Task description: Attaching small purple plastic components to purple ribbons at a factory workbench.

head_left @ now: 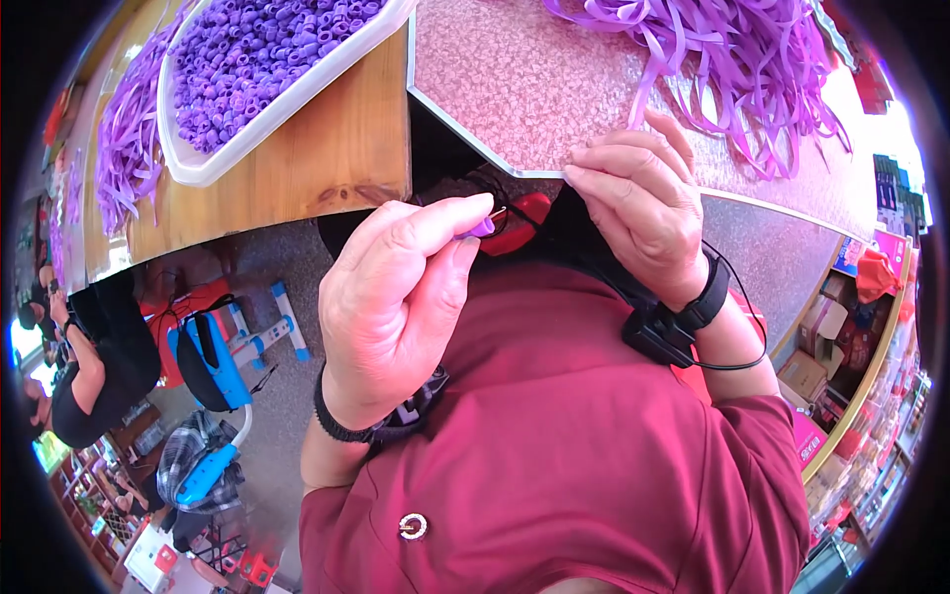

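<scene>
My left hand (401,282) is closed, with thumb and forefinger pinching a small purple plastic cap (481,229). A thin metallic tip (500,212) shows beside the cap; what it belongs to is hidden. Over the edge of the pink-patterned table (515,94), my right hand (643,198) has its thumb and fingertips pressed together. A purple ribbon (643,97) runs from the ribbon pile (732,59) down into those fingers, which hide its end. Similar purple caps (262,69) fill a white plastic tray (193,170) at the far left.
The tray rests on a wooden table (297,183), and more purple ribbons (129,148) hang at its left. A gap separates the two tables. A blue-and-white folding frame (213,366) stands at left, with another person's arm (84,371) beyond. Shelves with boxes (807,376) stand at right.
</scene>
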Demonstrator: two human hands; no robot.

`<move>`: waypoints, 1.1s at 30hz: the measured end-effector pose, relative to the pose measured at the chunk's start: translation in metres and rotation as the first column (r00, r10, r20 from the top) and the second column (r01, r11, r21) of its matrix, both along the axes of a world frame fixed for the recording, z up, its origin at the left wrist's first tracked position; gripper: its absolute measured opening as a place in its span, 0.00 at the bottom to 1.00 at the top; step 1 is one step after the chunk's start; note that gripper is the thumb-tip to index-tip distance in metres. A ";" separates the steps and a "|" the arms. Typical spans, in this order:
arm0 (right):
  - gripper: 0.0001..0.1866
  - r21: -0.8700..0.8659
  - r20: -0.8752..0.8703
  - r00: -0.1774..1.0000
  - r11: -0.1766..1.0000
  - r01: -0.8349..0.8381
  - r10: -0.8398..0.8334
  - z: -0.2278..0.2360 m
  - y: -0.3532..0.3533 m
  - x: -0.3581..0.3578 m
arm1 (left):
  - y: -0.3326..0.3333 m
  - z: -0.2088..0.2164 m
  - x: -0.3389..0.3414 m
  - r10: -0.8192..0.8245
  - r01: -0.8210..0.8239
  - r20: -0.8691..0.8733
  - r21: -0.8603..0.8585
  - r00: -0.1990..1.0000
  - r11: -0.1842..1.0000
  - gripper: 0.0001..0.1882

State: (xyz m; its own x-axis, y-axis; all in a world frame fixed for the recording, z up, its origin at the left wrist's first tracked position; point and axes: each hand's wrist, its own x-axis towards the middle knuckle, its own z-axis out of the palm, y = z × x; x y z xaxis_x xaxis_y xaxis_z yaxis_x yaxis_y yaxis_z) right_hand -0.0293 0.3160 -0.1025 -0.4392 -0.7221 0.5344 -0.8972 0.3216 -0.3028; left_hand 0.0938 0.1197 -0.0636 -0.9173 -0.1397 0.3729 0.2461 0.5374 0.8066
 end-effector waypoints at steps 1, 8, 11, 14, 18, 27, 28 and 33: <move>0.11 -0.023 -0.007 1.000 1.000 -0.008 0.008 -0.001 0.000 -0.001 | 0.000 0.000 0.000 -0.002 0.002 -0.009 -0.010 1.000 1.000 0.13; 0.08 -0.125 0.294 0.947 0.988 -0.095 0.129 0.013 -0.007 -0.002 | 0.004 0.003 -0.001 -0.048 0.048 0.009 0.009 0.999 0.999 0.14; 0.10 -0.341 0.714 0.661 0.939 0.040 0.231 0.028 -0.017 0.015 | 0.008 0.008 -0.001 -0.070 0.069 0.026 0.024 0.997 0.997 0.13; 0.17 -0.418 0.769 0.536 0.909 0.011 0.347 0.040 -0.019 0.017 | 0.008 0.016 -0.002 -0.073 0.071 0.048 0.042 0.996 0.997 0.13; 0.21 -0.446 0.750 0.522 0.893 -0.053 0.406 0.046 -0.019 0.016 | 0.007 0.014 -0.004 -0.133 0.133 -0.013 0.071 0.991 0.989 0.15; 0.22 -0.431 0.662 0.638 0.896 -0.106 0.394 0.045 -0.018 0.018 | 0.005 0.018 -0.004 -0.233 0.168 0.215 0.283 0.948 0.944 0.20; 0.22 -0.445 0.641 0.650 0.888 -0.119 0.408 0.044 -0.018 0.018 | 0.006 0.019 -0.004 -0.226 0.151 0.234 0.301 0.946 0.942 0.20; 0.22 -0.349 0.648 0.672 0.924 -0.156 0.358 0.046 -0.016 0.016 | 0.006 0.019 -0.004 -0.236 0.132 0.268 0.353 0.934 0.926 0.19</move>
